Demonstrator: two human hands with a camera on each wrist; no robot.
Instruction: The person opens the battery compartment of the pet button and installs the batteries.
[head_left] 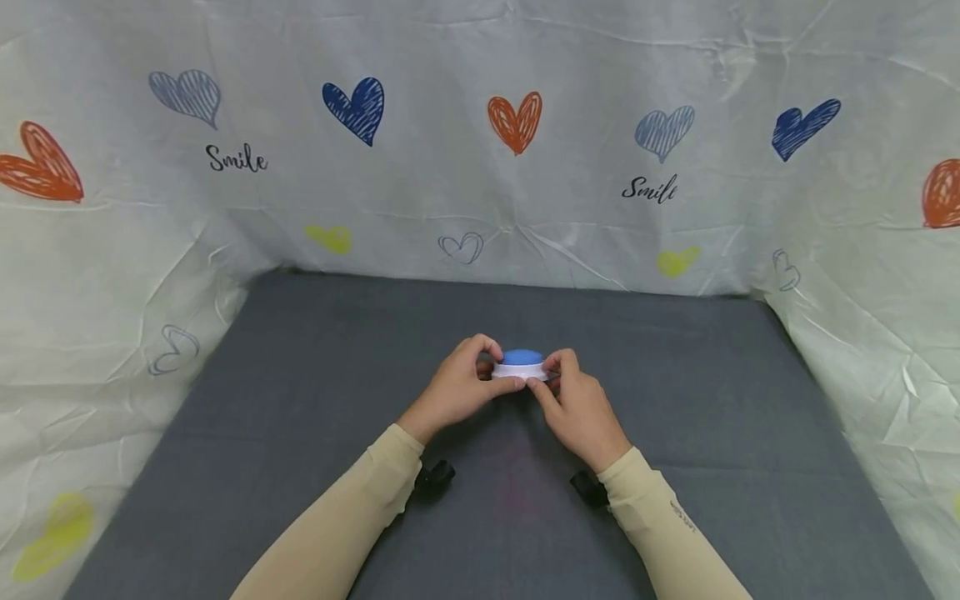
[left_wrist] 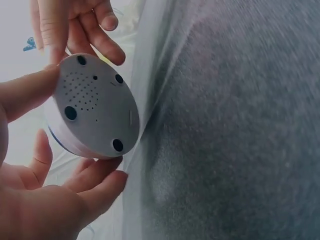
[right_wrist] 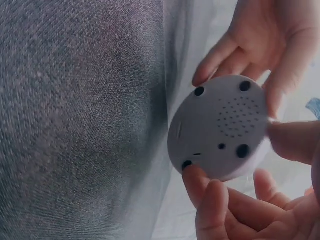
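Both hands hold a round push button (head_left: 521,369) with a domed blue top and a white base, off the dark cloth. My left hand (head_left: 457,379) grips its left side, thumb along the near edge and fingers curled round the rim. From the right, my right hand (head_left: 581,404) pinches the other side, its thumb tip close to the left thumb. The wrist views show the underside of the button (left_wrist: 95,107), with dark round feet, a patch of small speaker holes and a small slot. In the right wrist view, a fingertip lies at one foot of the button (right_wrist: 220,130).
A dark grey cloth (head_left: 315,358) covers the table. White sheets (head_left: 420,175) printed with hearts and the word Smile hang behind it and at both sides. Black wrist cameras (head_left: 437,477) sit under the cuffs of the beige sleeves (head_left: 337,508).
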